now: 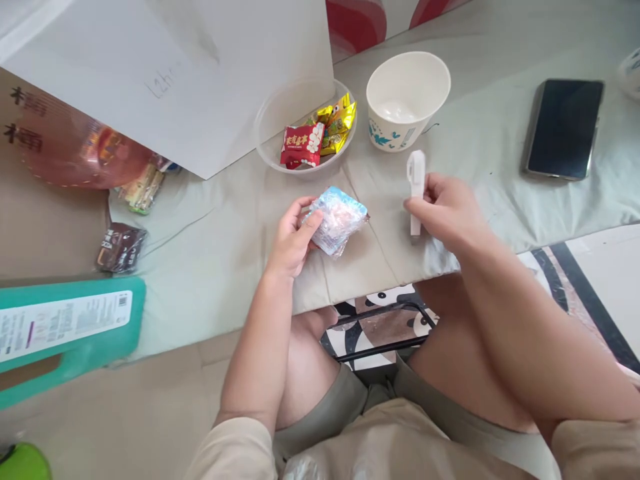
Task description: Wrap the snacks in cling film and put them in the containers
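Note:
My left hand (293, 240) grips a small clear and blue plastic packet (339, 219) by its left edge, just above the pale cloth-covered table (210, 253). My right hand (445, 210) holds a slim white stick-shaped tool (415, 187) upright, a short way to the right of the packet. Behind the packet stands a clear plastic bowl (280, 117) with a red snack packet (302, 145) and gold-wrapped sweets (337, 123) in it. A white paper cup (407, 100) stands to the right of the bowl.
A black phone (564, 128) lies at the right. A large white box (175, 67) fills the back left, with a red bag (75, 150) and a dark sachet (120, 247) near it. A teal package (65, 330) lies at the left edge. My knees are below the table.

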A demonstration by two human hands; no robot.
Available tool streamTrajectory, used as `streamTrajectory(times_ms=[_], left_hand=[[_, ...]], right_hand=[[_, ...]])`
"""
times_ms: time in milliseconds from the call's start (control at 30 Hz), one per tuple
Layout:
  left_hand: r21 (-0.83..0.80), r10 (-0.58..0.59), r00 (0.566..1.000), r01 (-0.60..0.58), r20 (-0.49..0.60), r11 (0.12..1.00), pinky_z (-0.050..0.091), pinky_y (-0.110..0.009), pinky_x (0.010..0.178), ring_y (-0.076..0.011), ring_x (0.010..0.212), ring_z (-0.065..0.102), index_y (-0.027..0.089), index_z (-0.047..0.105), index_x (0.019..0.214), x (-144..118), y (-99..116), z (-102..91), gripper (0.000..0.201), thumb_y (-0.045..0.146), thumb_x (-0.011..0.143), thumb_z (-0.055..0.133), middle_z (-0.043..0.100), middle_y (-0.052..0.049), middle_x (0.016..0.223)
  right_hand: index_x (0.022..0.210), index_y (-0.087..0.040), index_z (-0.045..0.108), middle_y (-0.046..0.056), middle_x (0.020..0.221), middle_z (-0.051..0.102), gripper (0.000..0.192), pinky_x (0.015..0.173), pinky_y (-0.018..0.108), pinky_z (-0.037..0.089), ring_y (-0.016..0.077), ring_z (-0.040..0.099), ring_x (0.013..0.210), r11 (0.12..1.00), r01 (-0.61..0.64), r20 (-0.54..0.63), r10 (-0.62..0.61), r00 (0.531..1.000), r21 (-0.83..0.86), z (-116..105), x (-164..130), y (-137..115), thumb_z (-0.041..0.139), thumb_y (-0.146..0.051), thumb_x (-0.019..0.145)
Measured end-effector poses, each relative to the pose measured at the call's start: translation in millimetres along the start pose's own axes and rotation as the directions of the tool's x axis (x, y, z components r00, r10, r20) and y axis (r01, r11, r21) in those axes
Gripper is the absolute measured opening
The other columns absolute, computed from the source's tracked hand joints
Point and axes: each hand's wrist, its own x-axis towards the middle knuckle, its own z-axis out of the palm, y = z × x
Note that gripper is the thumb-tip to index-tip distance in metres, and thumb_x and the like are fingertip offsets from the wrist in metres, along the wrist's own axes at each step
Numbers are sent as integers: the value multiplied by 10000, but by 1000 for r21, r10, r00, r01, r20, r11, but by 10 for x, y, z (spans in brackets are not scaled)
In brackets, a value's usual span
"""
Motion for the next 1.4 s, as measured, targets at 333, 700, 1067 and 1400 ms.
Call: streamTrajectory(times_ms=[333,700,1067,1400], left_hand=[[45,3,992,-9,126,999,534,-221,655,-129,730,638,204,681,981,-15,-2,-106,527,296,549,969,685,4,876],[163,-6,977,-30,214,986,595,-292,713,-206,840,720,211,725,1026,-13,-44,-100,647,424,493,1024,757,-47,939],[85,22,968,-45,252,995,557,-254,492,-175,677,690,219,766,1042,-20,-26,-178,587,458,560,1001,746,-48,888],[110,118,984,-133,133,985,402,-235,346,-113,428,534,218,725,984,-11,45,-343,630,639,565,936,623,8,659]], right_hand=[[757,-267,556,-109,487,395,438,361,231,419,112,546,417,777,-92,236,-75,969,623,286,-178,-215,834,-597,679],[819,-247,596,-63,575,579,421,382,218,454,115,618,475,802,-127,304,-71,950,584,412,-214,-185,889,-520,687],[784,-219,648,-39,583,608,202,388,223,439,97,561,439,805,-195,337,-6,942,560,367,-200,-196,806,-284,676],[802,-252,592,-46,584,557,164,430,254,384,112,517,455,836,-48,-17,68,998,547,94,-34,-55,665,-390,855]])
